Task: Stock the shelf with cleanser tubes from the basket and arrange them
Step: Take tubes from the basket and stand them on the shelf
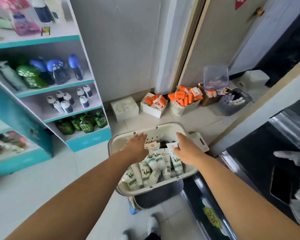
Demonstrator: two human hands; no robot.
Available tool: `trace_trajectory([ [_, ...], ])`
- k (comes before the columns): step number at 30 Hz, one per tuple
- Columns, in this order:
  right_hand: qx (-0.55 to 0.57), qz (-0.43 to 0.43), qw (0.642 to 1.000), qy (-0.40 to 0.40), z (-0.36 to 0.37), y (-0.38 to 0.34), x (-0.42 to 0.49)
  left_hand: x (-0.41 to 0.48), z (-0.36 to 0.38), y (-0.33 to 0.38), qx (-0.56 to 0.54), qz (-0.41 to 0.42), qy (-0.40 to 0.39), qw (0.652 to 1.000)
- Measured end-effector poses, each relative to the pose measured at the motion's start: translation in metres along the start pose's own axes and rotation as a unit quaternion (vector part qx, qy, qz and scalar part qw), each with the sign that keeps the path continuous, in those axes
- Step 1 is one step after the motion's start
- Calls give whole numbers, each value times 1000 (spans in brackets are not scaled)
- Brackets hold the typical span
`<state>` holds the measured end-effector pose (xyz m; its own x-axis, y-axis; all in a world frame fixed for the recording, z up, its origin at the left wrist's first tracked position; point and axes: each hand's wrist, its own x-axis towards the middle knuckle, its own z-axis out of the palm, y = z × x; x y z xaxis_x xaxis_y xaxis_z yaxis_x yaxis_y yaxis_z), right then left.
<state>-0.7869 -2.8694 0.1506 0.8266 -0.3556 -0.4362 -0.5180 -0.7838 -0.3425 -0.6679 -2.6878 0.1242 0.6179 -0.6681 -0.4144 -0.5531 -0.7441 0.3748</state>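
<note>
flanking basket [164, 127]: teal shelf [62, 87], tiled floor [42, 179]

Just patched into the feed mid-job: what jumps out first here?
Both hands, left and right, reach open into the basket at centre, over a heap of white tubes. To the left stands a teal shelf; bright orange boxes crowd the floor behind.

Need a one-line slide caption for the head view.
Both hands, left and right, reach open into the basket of cleanser tubes beside the shelf.
</note>
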Motion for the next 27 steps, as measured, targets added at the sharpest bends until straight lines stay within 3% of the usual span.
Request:
trace_trajectory([
  [10,54,78,991,-89,58,46,55,20,74,-15,-147,-152,-45,976],
  [14,73,132,984,-97,72,60,74,36,90,-9,-241,-218,-56,944],
  [18,166,192,963,-89,85,71,88,50,111,-6,-327,-262,-79,905],
  [23,267,263,926,-44,107,84,107,72,130,-6,-350,-329,-28,877],
  [27,232,270,934,-20,110,81,107,85,133,-5,-359,-378,20,853],
])
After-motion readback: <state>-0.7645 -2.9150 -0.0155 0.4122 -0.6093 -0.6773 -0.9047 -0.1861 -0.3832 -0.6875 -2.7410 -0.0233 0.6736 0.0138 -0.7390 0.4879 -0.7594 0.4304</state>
